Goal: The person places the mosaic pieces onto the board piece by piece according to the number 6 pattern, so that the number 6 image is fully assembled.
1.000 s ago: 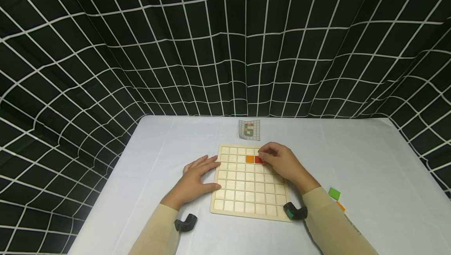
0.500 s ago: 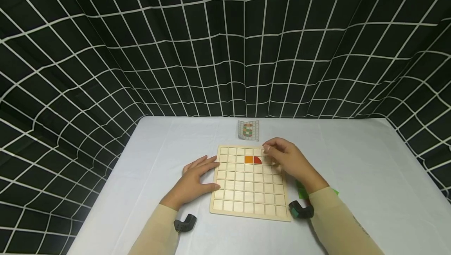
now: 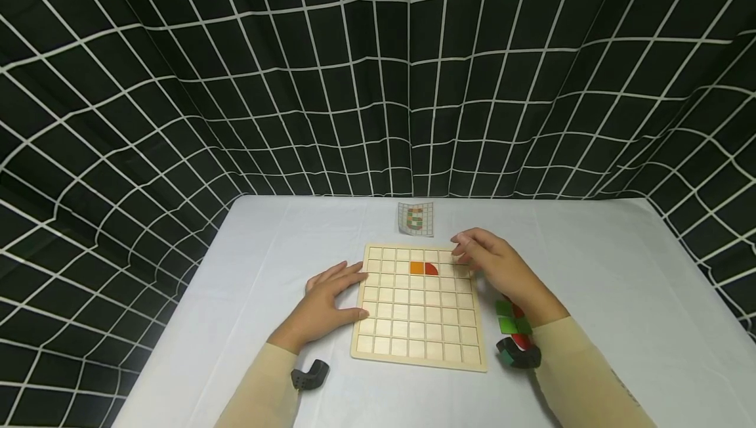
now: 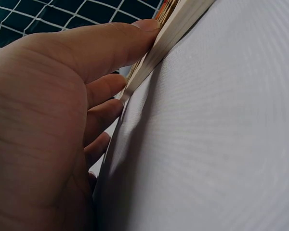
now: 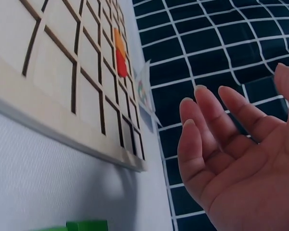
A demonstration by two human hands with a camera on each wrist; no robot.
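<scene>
A wooden grid board (image 3: pixel 407 316) lies flat on the white table. Side by side in its second row from the far edge sit an orange square tile (image 3: pixel 417 268) and a red quarter-circle tile (image 3: pixel 431 269). My left hand (image 3: pixel 325 303) rests along the board's left edge, thumb and fingertips touching the rim, as the left wrist view also shows. Above the board's far right corner hovers my right hand (image 3: pixel 493 264). Its fingers (image 5: pixel 212 115) are loosely bent and hold nothing in the right wrist view.
Several green tiles (image 3: pixel 506 325) and red tiles (image 3: pixel 521 341) lie right of the board, partly hidden by my right wrist and its black wrist device (image 3: pixel 518 354). A printed pattern card (image 3: pixel 415 219) lies beyond the board. A black gridded curtain (image 3: pixel 378 86) hangs behind.
My right hand has let go of the red quarter-circle tile and moved right, away from it. The tile now shows fully, and tiles by the wrist are uncovered. My left hand stays put.
</scene>
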